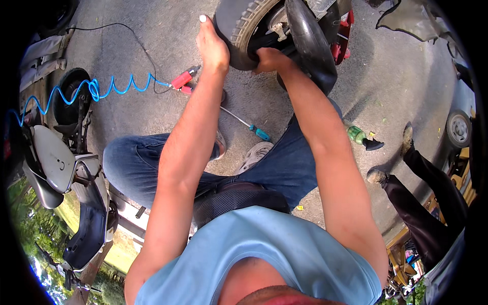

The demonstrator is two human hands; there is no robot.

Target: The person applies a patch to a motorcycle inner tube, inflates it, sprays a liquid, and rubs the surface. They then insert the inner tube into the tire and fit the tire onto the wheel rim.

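A black-tyred wheel (236, 38) with knobbly tread stands at the top centre, fitted in a small motor vehicle with a glossy dark fender (310, 43). Flat along the tyre's left side lies my left hand (212, 48), a white tip at the end of one digit; its other fingers are mostly hidden. My right hand (271, 61) grips the tyre's lower right edge, its fingers partly out of sight beneath the fender. A red air tool (183, 81) on a coiled blue hose lies on the ground left of my left forearm. Between my legs rests a screwdriver (260, 133) with a teal handle.
A green bottle (357, 134) with a black top lies right of my knee. Another person's dark-trousered legs (414, 203) are at the right. A parked scooter (84, 203) and a loose wheel (71, 96) line the left side. Red metal (343, 38) shows behind the fender.
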